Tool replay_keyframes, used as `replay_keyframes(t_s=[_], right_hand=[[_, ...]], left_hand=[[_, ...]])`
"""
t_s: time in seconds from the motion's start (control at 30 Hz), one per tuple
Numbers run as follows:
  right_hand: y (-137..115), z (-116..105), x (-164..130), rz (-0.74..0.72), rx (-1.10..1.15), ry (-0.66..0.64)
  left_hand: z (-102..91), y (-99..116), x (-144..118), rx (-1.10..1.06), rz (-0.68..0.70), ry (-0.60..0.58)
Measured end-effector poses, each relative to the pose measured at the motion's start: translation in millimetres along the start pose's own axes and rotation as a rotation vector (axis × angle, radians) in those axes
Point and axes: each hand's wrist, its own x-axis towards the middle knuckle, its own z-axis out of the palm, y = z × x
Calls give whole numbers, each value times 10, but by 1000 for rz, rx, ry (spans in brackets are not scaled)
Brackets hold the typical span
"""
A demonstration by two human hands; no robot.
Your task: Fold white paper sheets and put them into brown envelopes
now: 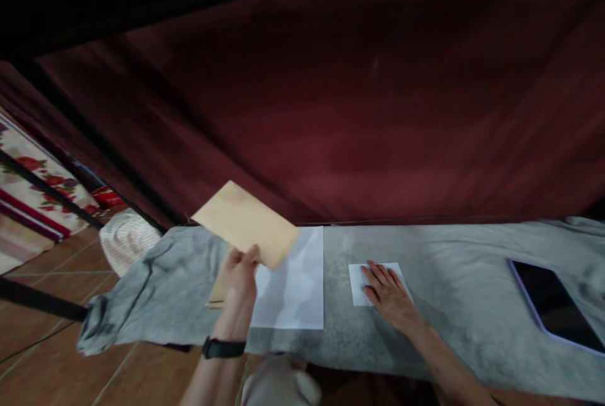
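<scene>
My left hand [242, 270] pinches a tan envelope [248, 220] by its near edge, thumb on top, and holds it raised and tilted. Beneath that hand, partly hidden by it, lie more tan envelopes [218, 289]. A large white sheet of paper [295, 292] lies just right of the hand, its upper left part covered by the raised envelope. My right hand [388, 292] rests flat on a small white piece of paper [358, 289], fingers stretched out and slightly apart.
A grey cloth [340, 343] covers the narrow surface. At the right lies a phone [555, 302] with a dark screen. A dark red curtain [359, 141] hangs behind. Black metal bars [94, 119], a striped cloth [127, 239] and a tiled floor [51, 330] are at the left.
</scene>
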Motion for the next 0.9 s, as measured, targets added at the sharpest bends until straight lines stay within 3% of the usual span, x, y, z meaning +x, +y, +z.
replay_keyframes(t_s=[0.03,0.13,0.2,0.27,0.37,0.57,0.73,0.9], right_hand=[[-9,-13,27,15,35,4],[-23,-105,137,128,294,51],[-20,-219,214,299,595,82],[-16,-356,279,497,920,70],[-28,-509,352,545,1270,125],[-121,-484,423,685,1351,211],[-239,-566,400,707,1537,104],[-282,-648,400,744,1612,53]], left_hand=[[279,-84,-194,-56,-31,-81],[1021,-361,-747,-341,-347,-297],[1349,-535,-1006,-407,-473,-326],[1531,-677,-1139,-433,-512,-338],[1614,-811,-1164,-445,-517,-342],[1586,-851,-1137,-421,-544,-428],[1568,-832,-1072,-512,-632,-477],[1557,-814,-1021,-538,-622,-489]])
